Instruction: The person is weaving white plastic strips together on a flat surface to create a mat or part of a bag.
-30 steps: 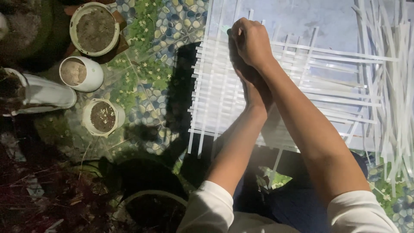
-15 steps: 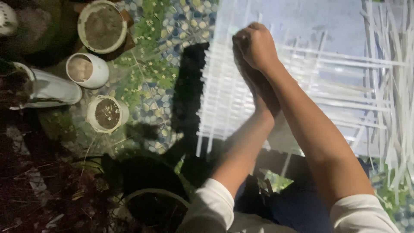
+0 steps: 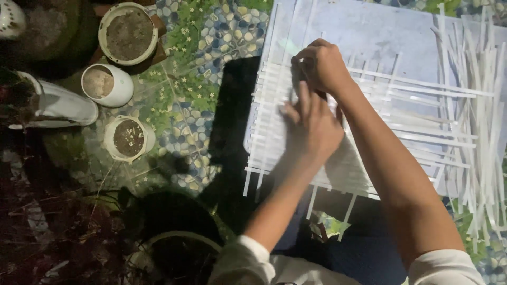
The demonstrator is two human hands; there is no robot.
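A woven mat of white strips lies on a pale blue board. My left hand rests flat on the mat's left part, fingers spread and pressing the strips down. Just above it, my right hand is closed, pinching a white strip near the mat's upper left edge. The two hands nearly touch. Strip ends stick out past the board's left and near edges.
A bundle of loose white strips lies at the right of the board. Several soil-filled white pots stand on pebble-patterned ground at the left. Dark plants fill the lower left.
My left hand has come out from under my right arm and now lies flat on the mat. The view has shifted slightly; my right hand stays at the mat's upper left.
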